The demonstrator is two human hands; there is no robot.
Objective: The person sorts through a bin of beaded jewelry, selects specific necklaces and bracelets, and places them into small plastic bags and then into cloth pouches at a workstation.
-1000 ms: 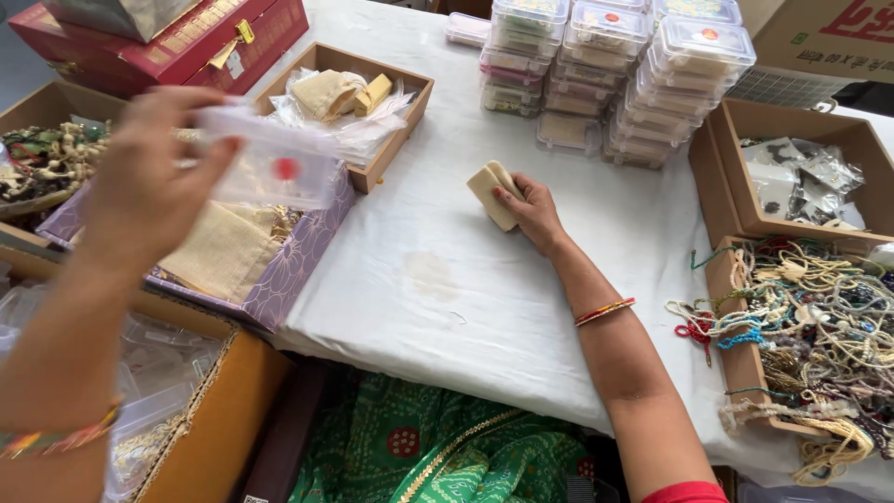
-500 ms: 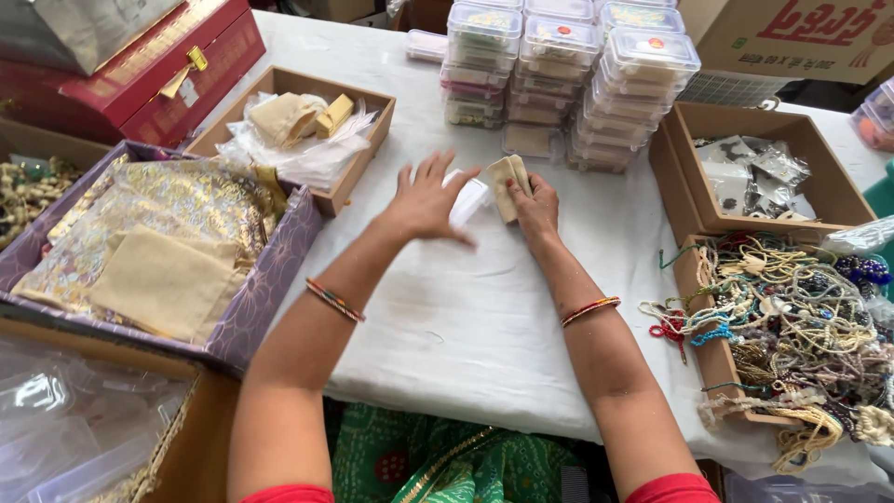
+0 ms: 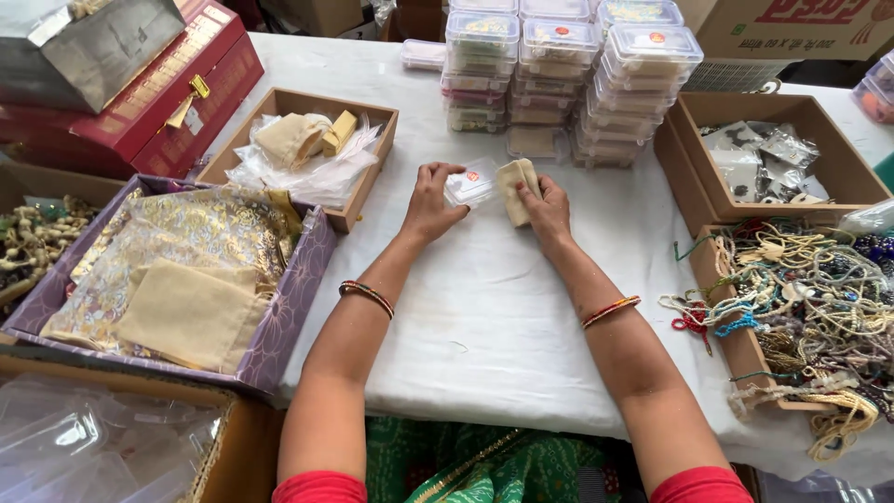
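left hand (image 3: 430, 203) forward, grip curled shut | right hand (image 3: 548, 207) alongside, grip pinching | forearms converging

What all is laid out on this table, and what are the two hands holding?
small clear plastic box: one, see-through with a red dot, under the left fingers
small cloth pouch: one, beige, under the right hand
stacked plastic boxes: many, clear, in piles at the far edge
brown tray with pouches and plastic bags: one, far left of the hands
purple tray of pouches: one, gold-patterned and plain beige pouches inside, near left
red case: one, far left corner
tray of small packets: one, brown, far right
tangled threads and cords: a heap, mixed colours, near right
white table cover: one, beneath everything
left hand: bangles at wrist
right hand: bangles at wrist
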